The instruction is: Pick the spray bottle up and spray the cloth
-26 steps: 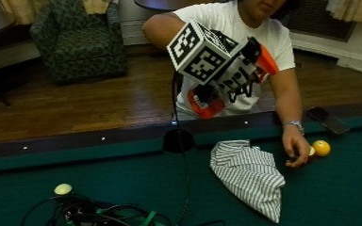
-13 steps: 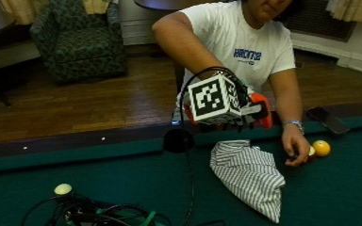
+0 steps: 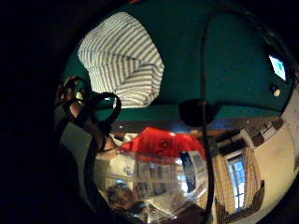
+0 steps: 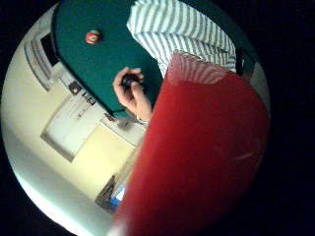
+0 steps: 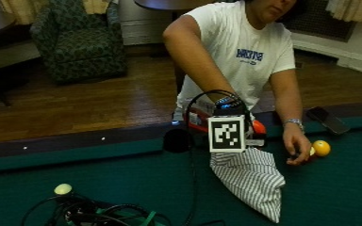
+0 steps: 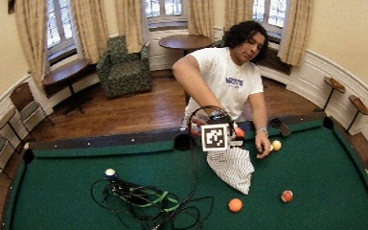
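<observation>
A tangle of black and green cables (image 5: 99, 214) is lying nearest on the green felt of the pool table (image 5: 332, 197), with a pale ball (image 5: 62, 189) sitting at its edge. Beyond that, the striped cloth (image 5: 251, 179) is spreading over the felt, narrowing to a point toward the near side, its far end reaching under the gloved right hand (image 5: 222, 115). That hand is hovering just above the cloth's far end near the table rail, and it is carrying the spray bottle (image 5: 196, 123), whose red-orange part is showing on either side of the hand; in the thumb side palm view that red body (image 4: 197, 162) is filling most of the picture, pressed close to the palm, so the fingers are evidently wrapped round it, though they themselves are hidden. To the side, the bare left hand (image 5: 297, 149) is resting on the felt, fingers around a small dark object, just beside a yellow ball (image 5: 321, 148). Farther off, a dark phone-like object (image 5: 327, 120) is lying on the rail
</observation>
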